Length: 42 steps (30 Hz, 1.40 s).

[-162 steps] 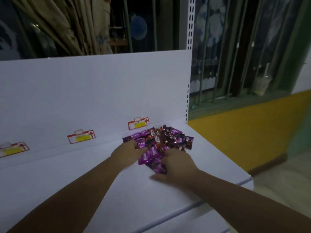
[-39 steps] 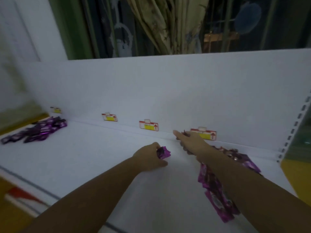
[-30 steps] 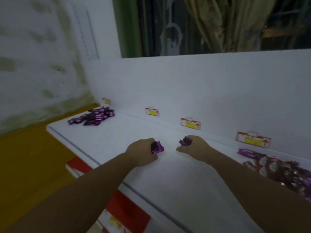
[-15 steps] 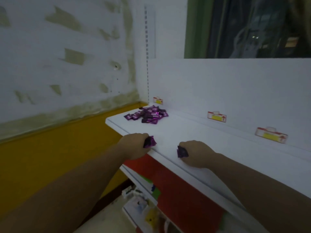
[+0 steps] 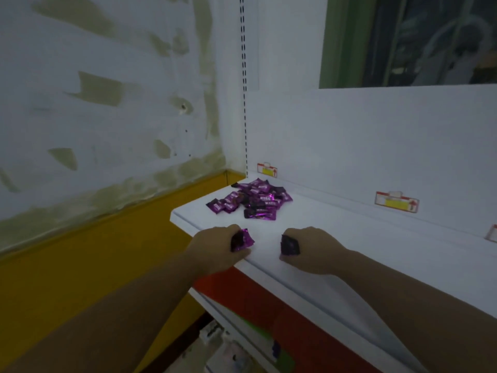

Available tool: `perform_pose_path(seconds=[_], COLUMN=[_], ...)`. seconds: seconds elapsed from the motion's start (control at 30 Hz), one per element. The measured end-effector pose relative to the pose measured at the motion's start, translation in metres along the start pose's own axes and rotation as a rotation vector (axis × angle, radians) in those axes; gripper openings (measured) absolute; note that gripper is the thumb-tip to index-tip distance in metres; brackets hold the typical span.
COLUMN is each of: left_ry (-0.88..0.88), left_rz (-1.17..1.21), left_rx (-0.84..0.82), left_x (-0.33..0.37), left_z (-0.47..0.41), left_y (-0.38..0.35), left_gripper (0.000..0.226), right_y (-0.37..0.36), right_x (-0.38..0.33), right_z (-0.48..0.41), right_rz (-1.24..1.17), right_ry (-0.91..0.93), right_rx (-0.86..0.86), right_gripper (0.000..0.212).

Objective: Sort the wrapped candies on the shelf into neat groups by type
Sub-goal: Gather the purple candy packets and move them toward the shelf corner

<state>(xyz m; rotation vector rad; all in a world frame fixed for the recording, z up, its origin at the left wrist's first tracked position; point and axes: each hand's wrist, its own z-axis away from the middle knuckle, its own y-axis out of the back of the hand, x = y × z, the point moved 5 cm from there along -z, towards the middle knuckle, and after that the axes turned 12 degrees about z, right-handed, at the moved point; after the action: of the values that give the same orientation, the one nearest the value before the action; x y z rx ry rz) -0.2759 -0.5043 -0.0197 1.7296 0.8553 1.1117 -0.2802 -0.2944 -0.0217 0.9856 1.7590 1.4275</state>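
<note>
Our left hand (image 5: pixel 215 249) is curled around a bright purple candy (image 5: pixel 243 239), and our right hand (image 5: pixel 313 250) is closed on a darker purple candy (image 5: pixel 290 244). Both fists sit low over the front edge of the white shelf (image 5: pixel 376 251), set a little apart from each other. Beyond them, near the shelf's left end and back corner, lies a loose pile of purple wrapped candies (image 5: pixel 252 201), just below a small price tag (image 5: pixel 267 170). We seem to be carrying these two toward that pile, probably because they match its type.
</note>
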Motion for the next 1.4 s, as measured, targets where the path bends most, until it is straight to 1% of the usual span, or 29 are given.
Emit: perform_pose_path(seconds=[0.07, 0.1, 0.17, 0.27, 0.37, 0.43, 0.5, 0.6, 0.67, 0.83, 0.97, 1.03, 1.1, 1.2, 1.33, 1.4], left_ry=[0.03, 0.038, 0.036, 0.026, 0.008, -0.069, -0.175, -0.315, -0.368, -0.484, -0.548, -0.603, -0.654, -0.685, -0.708, -0.704], left_rz=[0.037, 0.044, 0.024, 0.049, 0.063, 0.066, 0.099, 0.169, 0.165, 0.176, 0.207, 0.202, 0.177, 0.144, 0.103, 0.097], left_rx=[-0.024, -0.044, -0.058, -0.018, 0.009, 0.031, 0.043, -0.02, -0.082, -0.161, -0.224, -0.221, -0.203, -0.222, -0.21, -0.203], left_x=[-0.018, -0.026, -0.043, -0.066, -0.084, -0.09, -0.093, -0.097, -0.1, -0.105, -0.104, -0.103, -0.104, -0.108, -0.108, -0.105], left_z=[-0.016, -0.025, -0.044, -0.074, -0.1, -0.12, -0.138, -0.158, -0.165, -0.173, -0.173, -0.17, -0.163, -0.155, -0.152, -0.15], left_y=[0.0, 0.002, 0.009, 0.019, 0.015, 0.011, 0.005, -0.017, -0.033, -0.048, -0.046, -0.044, -0.045, -0.047, -0.041, -0.037], left_gripper=[0.052, 0.054, 0.057, 0.059, 0.053, 0.043, 0.039, 0.049, 0.061, 0.088, 0.094, 0.092, 0.083, 0.074, 0.068, 0.065], right_y=[-0.007, -0.011, -0.022, -0.039, -0.052, -0.057, -0.059, -0.053, -0.047, -0.039, -0.036, -0.037, -0.042, -0.05, -0.044, -0.038], right_x=[0.004, 0.006, 0.007, 0.008, 0.006, 0.003, -0.001, -0.008, -0.011, -0.013, -0.012, -0.011, -0.01, -0.013, -0.026, -0.033], right_z=[-0.033, -0.048, -0.078, -0.111, -0.128, -0.135, -0.136, -0.133, -0.132, -0.132, -0.123, -0.114, -0.102, -0.085, -0.072, -0.066], right_rz=[0.009, 0.004, -0.009, -0.017, -0.038, -0.032, -0.022, 0.066, 0.106, 0.138, 0.176, 0.159, 0.163, 0.162, 0.172, 0.208], right_ry=[-0.025, -0.034, -0.038, -0.057, -0.072, -0.047, 0.004, 0.081, 0.073, -0.084, -0.31, -0.444, -0.574, -0.725, -0.753, -0.733], right_rx=[-0.008, -0.014, -0.02, 0.013, 0.052, 0.081, 0.098, 0.175, 0.201, 0.216, 0.195, 0.212, 0.202, 0.125, 0.09, 0.079], right_gripper=[0.049, 0.057, 0.064, 0.072, 0.068, 0.064, 0.067, 0.07, 0.067, 0.06, 0.057, 0.049, 0.042, 0.048, 0.048, 0.049])
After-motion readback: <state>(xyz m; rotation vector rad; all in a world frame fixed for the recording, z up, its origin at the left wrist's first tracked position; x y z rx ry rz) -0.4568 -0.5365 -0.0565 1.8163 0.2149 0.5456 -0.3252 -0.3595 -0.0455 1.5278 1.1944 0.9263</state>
